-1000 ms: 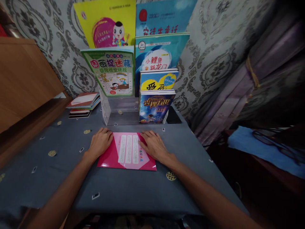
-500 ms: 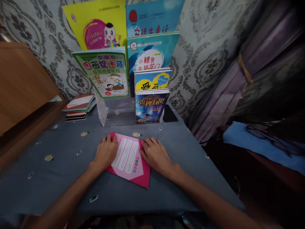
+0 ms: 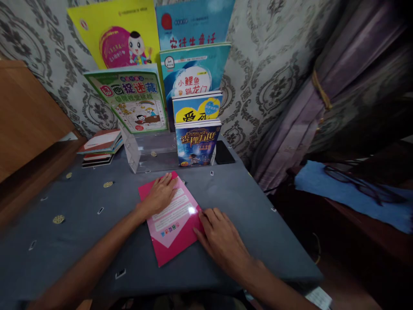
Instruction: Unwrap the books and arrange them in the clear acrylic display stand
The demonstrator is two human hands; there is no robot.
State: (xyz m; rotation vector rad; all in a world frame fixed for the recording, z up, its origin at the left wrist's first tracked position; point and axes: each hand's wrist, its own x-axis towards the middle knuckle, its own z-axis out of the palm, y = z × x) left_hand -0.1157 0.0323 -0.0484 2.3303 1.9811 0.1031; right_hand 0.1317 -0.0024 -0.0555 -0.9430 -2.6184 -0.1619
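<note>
A pink book [image 3: 179, 254] lies on the cloth-covered table, turned at a slant, with pale text panels and small coloured characters on its cover. My left hand [image 3: 160, 194] rests flat across the upper part of that cover, fingers stretched toward the far edge. At the book's right edge is my right hand [image 3: 222, 234], its thumb on the cover and its bent fingers along the edge. The undersides of the right fingertips are hidden.
Behind the book stands a clear acrylic rack [image 3: 151, 157] holding several upright books, among them a dark blue one [image 3: 196, 144] and a green one [image 3: 138, 103]. A book stack [image 3: 101, 144] lies at left. A black flat object [image 3: 225, 153] sits beside the rack. Glasses [image 3: 355, 183] rest on blue cloth at right.
The pink book has turned on the table, its small coloured characters swinging toward the lower left. My left hand has slid farther onto the cover; my right hand has come nearer to me.
</note>
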